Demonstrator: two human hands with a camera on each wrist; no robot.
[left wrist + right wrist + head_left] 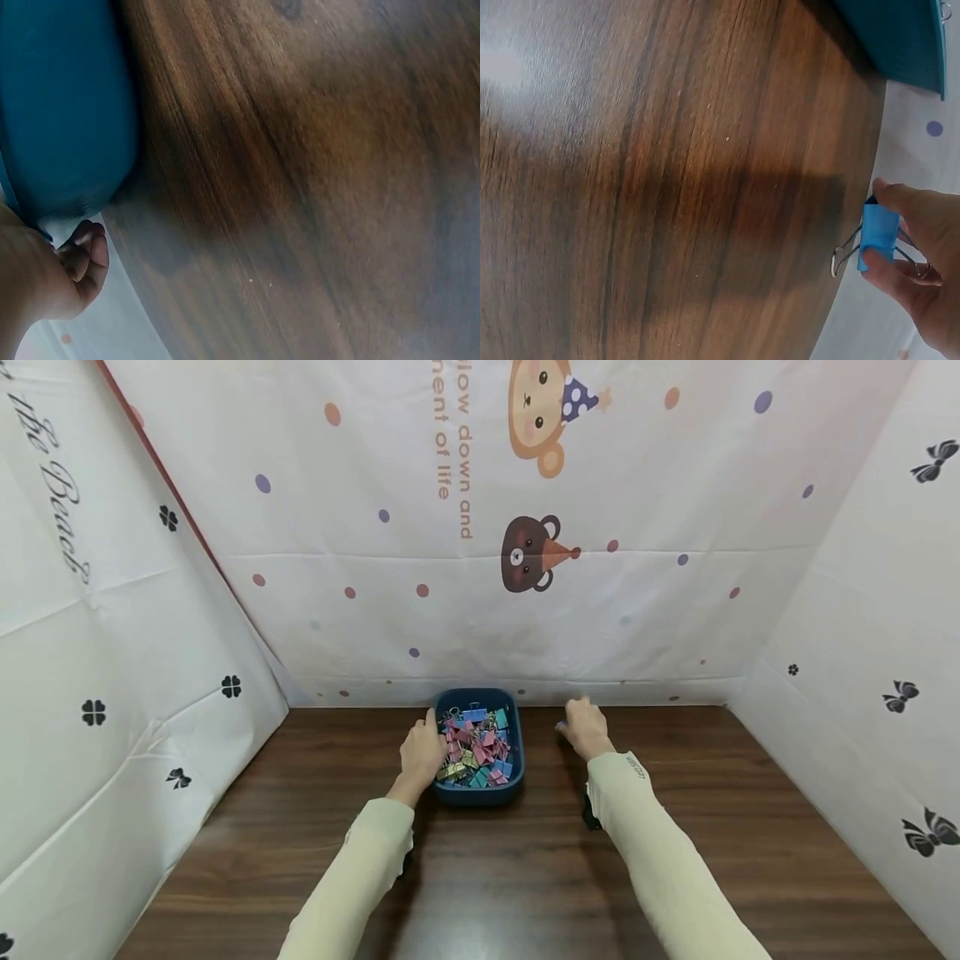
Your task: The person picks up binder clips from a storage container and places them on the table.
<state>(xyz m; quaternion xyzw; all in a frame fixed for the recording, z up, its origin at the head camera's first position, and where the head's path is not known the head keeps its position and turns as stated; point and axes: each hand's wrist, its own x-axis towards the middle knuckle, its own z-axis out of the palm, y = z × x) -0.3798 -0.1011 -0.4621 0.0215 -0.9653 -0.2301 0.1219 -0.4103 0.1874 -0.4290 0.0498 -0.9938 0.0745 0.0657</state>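
A dark teal plastic bin (480, 795) stands on the table, full of binder clips (480, 747) in pink, blue, green and yellow. My left hand (422, 750) holds the bin by its left side, at the rim. In the left wrist view, the curled fingers of that left hand (64, 270) show against the bin's outer wall (67, 105). To the right of the bin, my right hand (586, 727) pinches one blue binder clip (879, 234) between thumb and fingers. Both wire handles of that clip stick out to the sides.
The brown wood-grain table (480, 868) ends at a white printed cloth (600, 627) hanging behind the bin. More white cloth (862, 693) stands along the right side, and another sheet (150, 677) along the left.
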